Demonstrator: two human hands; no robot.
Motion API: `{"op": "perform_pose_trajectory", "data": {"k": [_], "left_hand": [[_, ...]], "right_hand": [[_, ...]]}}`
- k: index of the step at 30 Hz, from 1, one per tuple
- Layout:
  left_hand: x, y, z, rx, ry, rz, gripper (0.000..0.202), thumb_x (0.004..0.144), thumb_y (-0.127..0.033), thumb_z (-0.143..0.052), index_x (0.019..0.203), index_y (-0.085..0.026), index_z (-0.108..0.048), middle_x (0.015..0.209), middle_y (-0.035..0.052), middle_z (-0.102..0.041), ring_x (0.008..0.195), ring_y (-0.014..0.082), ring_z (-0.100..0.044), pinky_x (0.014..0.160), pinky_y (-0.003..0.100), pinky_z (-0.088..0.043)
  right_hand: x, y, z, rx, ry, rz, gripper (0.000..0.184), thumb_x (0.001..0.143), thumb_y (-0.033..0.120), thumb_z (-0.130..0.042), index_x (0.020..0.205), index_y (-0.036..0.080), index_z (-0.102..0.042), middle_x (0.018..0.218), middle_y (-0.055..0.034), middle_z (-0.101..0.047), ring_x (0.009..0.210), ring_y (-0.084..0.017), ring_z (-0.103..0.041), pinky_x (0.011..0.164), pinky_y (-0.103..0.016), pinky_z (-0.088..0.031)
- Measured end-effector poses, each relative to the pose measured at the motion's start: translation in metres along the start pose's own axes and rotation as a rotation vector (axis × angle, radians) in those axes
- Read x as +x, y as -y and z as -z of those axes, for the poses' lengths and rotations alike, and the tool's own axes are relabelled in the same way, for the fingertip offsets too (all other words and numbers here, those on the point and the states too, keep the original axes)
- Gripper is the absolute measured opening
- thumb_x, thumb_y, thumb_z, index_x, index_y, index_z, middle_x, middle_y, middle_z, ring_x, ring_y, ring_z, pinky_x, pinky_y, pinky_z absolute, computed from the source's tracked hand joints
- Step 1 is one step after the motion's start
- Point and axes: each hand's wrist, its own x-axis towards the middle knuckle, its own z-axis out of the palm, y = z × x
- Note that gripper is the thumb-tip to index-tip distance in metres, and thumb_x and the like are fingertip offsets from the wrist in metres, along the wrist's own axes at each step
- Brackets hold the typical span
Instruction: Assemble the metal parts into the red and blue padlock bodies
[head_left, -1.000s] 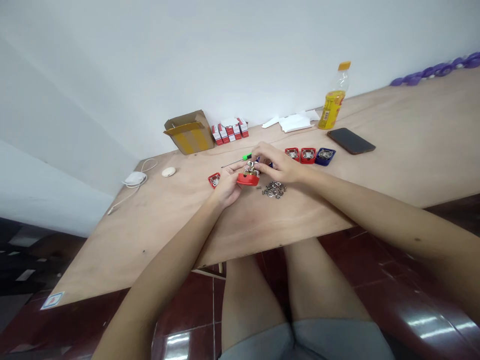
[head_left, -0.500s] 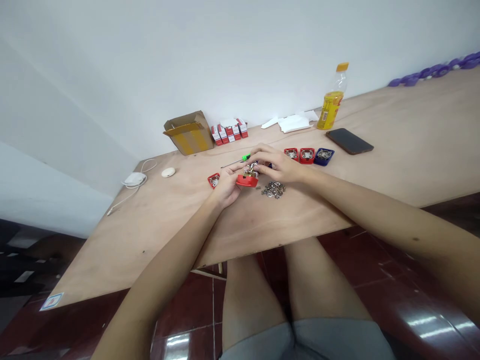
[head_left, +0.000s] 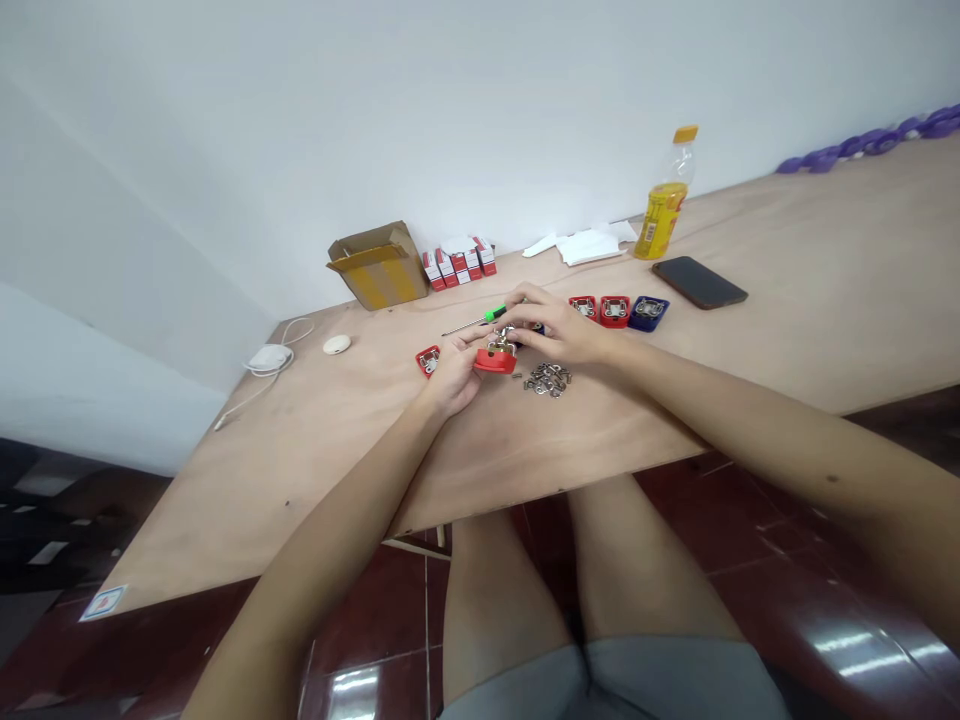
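Note:
My left hand (head_left: 457, 374) is closed around a small red plastic case (head_left: 496, 362) with metal fittings on its top. From the right, the fingers of my right hand (head_left: 551, 325) pinch at a shiny metal part (head_left: 505, 334) on that case. Just below my right hand lies a pile of small metal pieces (head_left: 548, 379). Behind the hands a screwdriver (head_left: 493, 314) with a green and black handle rests on the table. Another red case (head_left: 428, 361) sits partly hidden beside my left hand.
Two red cases and a blue case (head_left: 649, 312) with metal inside stand right of my hands. A phone (head_left: 699, 281), drink bottle (head_left: 664, 205), white paper (head_left: 589, 246), small red-white boxes (head_left: 459, 266) and open carton (head_left: 378, 268) lie farther back. A white charger (head_left: 269, 359) is left.
Almost nothing differs. Both hands stay at the red case, with only a very slight shift of the case and my right fingers.

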Motion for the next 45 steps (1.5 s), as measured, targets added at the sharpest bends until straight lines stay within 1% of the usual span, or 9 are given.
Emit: {"op": "perform_pose_trajectory", "data": {"k": [3,8,14,17,21,27,35,42,45], "left_hand": [[0.003,0.006,0.001,0.024,-0.044,-0.085,0.036,0.067,-0.031,-0.100,0.092,-0.015,-0.081,0.094,0.0093,-0.084,0.096,0.0229,-0.081,0.091,0.034,-0.063],[0.004,0.014,0.001,0.216,-0.131,-0.339,0.045,0.067,-0.047,-0.100,0.095,-0.017,-0.083,0.100,0.0109,-0.085,0.098,0.0247,-0.081,0.099,0.040,-0.063],[-0.004,0.011,-0.007,0.355,-0.154,-0.502,0.036,0.078,-0.046,-0.094,0.099,-0.018,-0.084,0.107,0.0106,-0.084,0.104,0.0258,-0.080,0.105,0.043,-0.062],[-0.007,0.009,-0.010,0.359,-0.157,-0.517,0.028,0.083,-0.040,-0.091,0.101,-0.019,-0.085,0.112,0.0101,-0.084,0.110,0.0259,-0.079,0.110,0.043,-0.060],[-0.010,0.007,-0.013,0.341,-0.144,-0.517,0.021,0.082,-0.033,-0.092,0.097,-0.019,-0.086,0.115,0.0109,-0.083,0.116,0.0276,-0.077,0.115,0.047,-0.057],[-0.011,0.007,-0.012,0.364,-0.112,-0.531,0.023,0.079,-0.037,-0.094,0.094,-0.020,-0.087,0.117,0.0125,-0.083,0.122,0.0295,-0.076,0.118,0.050,-0.056],[-0.010,0.003,-0.013,0.373,-0.129,-0.544,0.024,0.075,-0.039,-0.097,0.091,-0.023,-0.088,0.111,0.0097,-0.084,0.118,0.0299,-0.077,0.114,0.052,-0.059],[-0.010,0.006,-0.012,0.393,-0.114,-0.543,0.019,0.077,-0.034,-0.096,0.090,-0.022,-0.088,0.113,0.0114,-0.082,0.116,0.0282,-0.076,0.112,0.048,-0.060],[-0.010,0.006,-0.013,0.352,-0.133,-0.528,0.018,0.077,-0.031,-0.095,0.090,-0.021,-0.087,0.112,0.0107,-0.082,0.116,0.0274,-0.076,0.114,0.049,-0.058]], "right_hand": [[0.001,-0.002,-0.001,-0.022,-0.066,-0.025,0.010,0.105,0.026,-0.062,0.112,0.027,-0.070,0.113,-0.0085,-0.059,0.100,-0.025,-0.061,0.092,-0.044,-0.057],[0.003,-0.009,-0.001,-0.071,-0.071,0.046,0.010,0.105,0.024,-0.061,0.103,0.023,-0.071,0.099,-0.0074,-0.070,0.095,-0.026,-0.063,0.091,-0.046,-0.053],[0.004,-0.004,-0.001,0.077,-0.157,-0.045,0.014,0.103,0.033,-0.066,0.100,0.022,-0.075,0.097,-0.0071,-0.078,0.093,-0.024,-0.069,0.090,-0.044,-0.055],[0.005,0.003,-0.002,0.155,-0.178,-0.111,0.016,0.100,0.037,-0.069,0.098,0.022,-0.077,0.099,-0.0067,-0.078,0.095,-0.024,-0.071,0.090,-0.043,-0.056],[0.005,0.007,-0.004,0.174,-0.174,-0.169,0.016,0.095,0.038,-0.076,0.095,0.022,-0.076,0.095,-0.0053,-0.077,0.092,-0.023,-0.070,0.088,-0.042,-0.055],[0.003,0.008,-0.006,0.200,-0.188,-0.234,0.017,0.095,0.037,-0.076,0.092,0.021,-0.073,0.094,-0.0048,-0.075,0.091,-0.022,-0.067,0.088,-0.041,-0.053],[0.002,0.003,-0.009,0.151,-0.165,-0.152,0.017,0.102,0.041,-0.067,0.099,0.024,-0.068,0.102,-0.0067,-0.068,0.098,-0.024,-0.063,0.093,-0.044,-0.053],[0.005,0.003,-0.006,0.127,-0.079,-0.114,0.032,0.109,0.046,-0.053,0.090,0.024,-0.065,0.093,-0.0060,-0.067,0.098,-0.026,-0.060,0.098,-0.046,-0.049],[0.005,0.004,-0.004,0.139,-0.077,-0.113,0.028,0.108,0.046,-0.057,0.092,0.024,-0.067,0.097,-0.0061,-0.068,0.100,-0.026,-0.061,0.098,-0.046,-0.050]]}}
